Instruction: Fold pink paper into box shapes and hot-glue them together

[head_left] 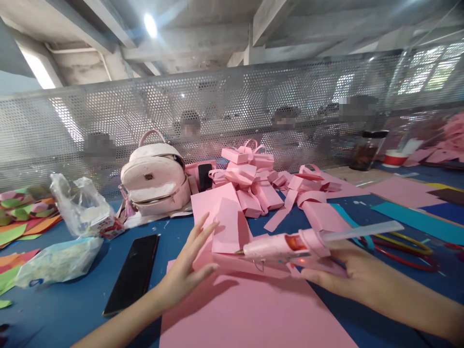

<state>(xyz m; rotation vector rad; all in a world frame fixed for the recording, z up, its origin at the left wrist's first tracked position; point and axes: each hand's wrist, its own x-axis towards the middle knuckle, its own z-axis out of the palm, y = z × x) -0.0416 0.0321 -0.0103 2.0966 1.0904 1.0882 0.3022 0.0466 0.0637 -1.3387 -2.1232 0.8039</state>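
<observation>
In my right hand [353,275] is a pink hot glue gun [270,249], its fingers wrapped round the handle. A clear glue stick [366,231] sticks out of the gun's back end, and a small red light glows on its body. The nozzle points left, at the lower edge of a folded pink paper piece [228,222]. My left hand [192,258] is open beside that piece, thumb and fingers apart, with fingertips at its left edge; whether they touch it I cannot tell. Beneath lies a large flat pink sheet [250,314].
Behind the folded piece is a heap of pink paper boxes [242,174]. Left of it are a pale pink backpack [155,179], a black phone [132,273] and plastic bags [60,261]. Coloured strips [416,220] and a lidded jar [366,150] are right. A perforated metal screen [224,106] stands behind.
</observation>
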